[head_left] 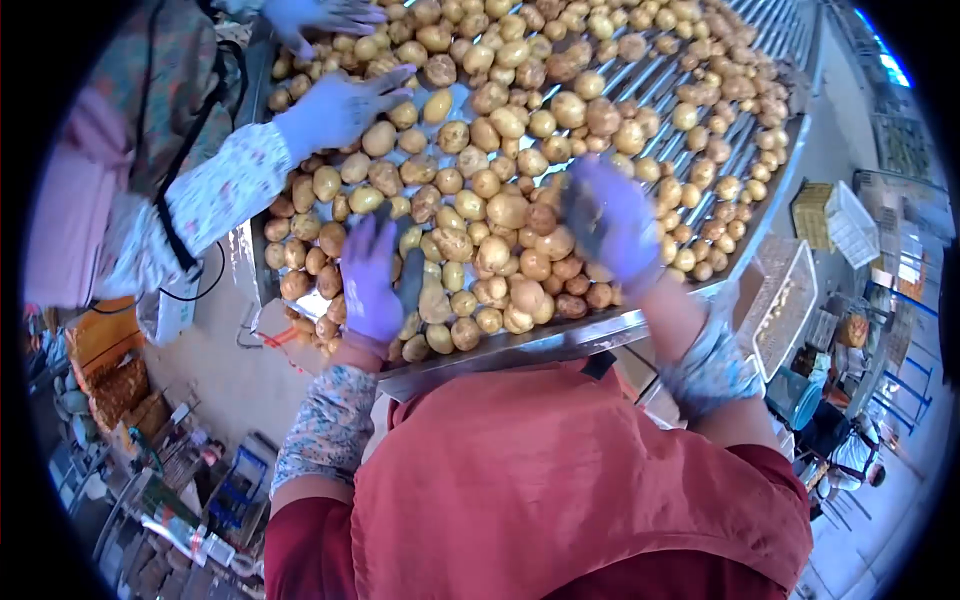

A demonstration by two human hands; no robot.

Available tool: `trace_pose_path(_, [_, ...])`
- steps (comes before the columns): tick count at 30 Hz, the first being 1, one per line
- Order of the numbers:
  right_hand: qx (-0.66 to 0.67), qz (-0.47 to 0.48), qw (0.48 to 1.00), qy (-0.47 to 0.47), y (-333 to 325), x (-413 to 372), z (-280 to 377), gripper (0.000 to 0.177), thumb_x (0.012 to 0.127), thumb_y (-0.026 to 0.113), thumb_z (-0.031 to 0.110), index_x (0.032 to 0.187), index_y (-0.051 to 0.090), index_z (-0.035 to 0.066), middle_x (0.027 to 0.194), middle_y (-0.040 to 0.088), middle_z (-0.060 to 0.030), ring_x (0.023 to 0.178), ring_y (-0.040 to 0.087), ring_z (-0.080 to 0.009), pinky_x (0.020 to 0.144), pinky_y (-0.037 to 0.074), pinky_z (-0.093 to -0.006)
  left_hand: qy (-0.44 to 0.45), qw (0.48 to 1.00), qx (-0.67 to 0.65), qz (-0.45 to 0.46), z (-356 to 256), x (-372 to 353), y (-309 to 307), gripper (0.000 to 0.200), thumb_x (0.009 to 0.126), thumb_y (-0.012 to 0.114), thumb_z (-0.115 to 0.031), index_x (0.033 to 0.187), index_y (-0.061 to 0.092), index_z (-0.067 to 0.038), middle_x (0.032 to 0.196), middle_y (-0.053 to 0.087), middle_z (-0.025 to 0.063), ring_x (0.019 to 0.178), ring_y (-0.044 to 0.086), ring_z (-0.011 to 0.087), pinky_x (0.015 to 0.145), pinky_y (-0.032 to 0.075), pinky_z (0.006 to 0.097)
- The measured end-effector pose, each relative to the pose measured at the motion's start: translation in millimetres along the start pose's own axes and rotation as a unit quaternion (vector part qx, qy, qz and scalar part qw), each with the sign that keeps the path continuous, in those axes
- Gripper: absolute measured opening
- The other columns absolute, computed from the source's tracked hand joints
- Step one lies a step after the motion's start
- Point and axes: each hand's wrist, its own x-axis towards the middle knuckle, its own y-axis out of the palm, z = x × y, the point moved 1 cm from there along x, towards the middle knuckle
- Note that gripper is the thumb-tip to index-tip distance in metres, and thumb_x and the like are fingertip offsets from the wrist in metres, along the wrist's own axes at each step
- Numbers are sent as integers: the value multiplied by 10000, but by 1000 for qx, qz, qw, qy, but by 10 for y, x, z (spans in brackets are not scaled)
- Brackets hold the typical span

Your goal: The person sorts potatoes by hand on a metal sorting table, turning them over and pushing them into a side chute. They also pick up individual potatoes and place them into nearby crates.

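Observation:
Many yellow-brown potatoes [507, 210] lie in a loose layer on a metal-edged sorting table [530, 352]. My left hand [372, 280], in a purple glove with dark finger parts, rests on the potatoes near the table's front left. Its thumb is apart from the fingers, and nothing shows in its grip. My right hand [615, 220], gloved alike, is over the potatoes right of centre. Motion blurs its fingers, and a dark patch shows at its left side; whether it holds a potato is unclear.
At the left, a co-worker in patterned sleeves has a gloved hand [335, 108] on the potatoes, with another gloved hand above it. Metal rollers [665, 95] show at the back right. A white crate [783, 305] stands beyond the table's right edge, with stacked baskets [850, 222] farther off.

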Motion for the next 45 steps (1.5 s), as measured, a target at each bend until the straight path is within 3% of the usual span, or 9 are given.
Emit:
trace_pose_path(6, [-178, 89, 954, 223, 605, 310, -1036, 565, 801, 650, 139, 1344, 497, 174, 1252, 529, -207, 1097, 561, -409, 936, 484, -452, 112, 992, -60, 5, -448, 703, 256, 471, 773, 732, -173, 1195, 571, -38, 1174, 583, 185, 1057, 545, 421, 925, 445, 475])
trace_pose_path(8, [-7, 49, 971, 233, 439, 170, -918, 503, 809, 667, 189, 1292, 538, 139, 1238, 531, -223, 1142, 528, -430, 980, 452, -443, 131, 949, -26, 287, -824, 726, 269, 591, 785, 739, -214, 1304, 516, -38, 1318, 506, 209, 1217, 476, 408, 1024, 386, 490])
trace_pose_path(14, [40, 176, 894, 411, -282, -485, -726, 389, 827, 671, 274, 1152, 605, 70, 1097, 651, -191, 1069, 592, -384, 940, 462, -432, 167, 966, 34, 195, -664, 32, 349, 535, 827, 686, -279, 1287, 536, -53, 1352, 492, 182, 1237, 433, 422, 1033, 349, 534])
trace_pose_path(20, [-59, 52, 984, 157, 72, -43, -770, 497, 885, 610, 316, 1343, 505, 154, 1362, 527, -177, 1177, 547, -396, 1006, 437, -481, 64, 988, 66, 128, -334, -435, -36, 492, 812, 705, -170, 1261, 562, -26, 1357, 523, 202, 1249, 470, 414, 1063, 359, 495])
trace_pose_path(28, [-24, 240, 928, 285, 855, 876, -1182, 615, 834, 668, 349, 1388, 503, 139, 1197, 649, -163, 1057, 647, -328, 889, 524, -399, -3, 996, -4, 92, -497, -291, -334, 493, 793, 710, -109, 1257, 560, -37, 1308, 556, 189, 1149, 545, 401, 956, 447, 471])
trace_pose_path(31, [350, 150, 839, 389, 598, 740, -1155, 477, 927, 556, 346, 1325, 531, 84, 1055, 669, -110, 805, 649, -193, 655, 523, -294, 42, 995, -34, 87, -590, 95, -220, 494, 779, 720, -92, 1248, 572, -48, 1293, 564, 181, 1118, 560, 397, 951, 458, 450])
trace_pose_path(38, [865, -32, 396, 307, -172, -485, -554, 531, 937, 544, 306, 1377, 446, 26, 1353, 544, -177, 1149, 608, -319, 892, 556, -407, 278, 932, 28, 231, -1147, 471, 438, 416, 808, 597, -126, 1223, 581, -110, 1238, 589, 121, 1128, 568, 296, 947, 444, 423])
trace_pose_path(43, [508, -57, 780, 362, -495, -923, 771, 441, 912, 607, 182, 1322, 501, 59, 1176, 587, -186, 1049, 620, -263, 855, 534, -393, 262, 937, 70, 222, -753, 409, 1251, 413, 843, 533, -155, 1253, 582, -180, 1254, 582, 77, 1122, 569, 279, 938, 459, 426])
trace_pose_path(45, [356, -96, 909, 194, -678, -1119, 1129, 448, 862, 643, 139, 1293, 535, 78, 1225, 554, -224, 1040, 612, -312, 866, 509, -409, 281, 918, 119, 251, -1023, 579, 1137, 410, 846, 546, -169, 1254, 581, -180, 1204, 602, 77, 1078, 589, 282, 895, 482, 422])
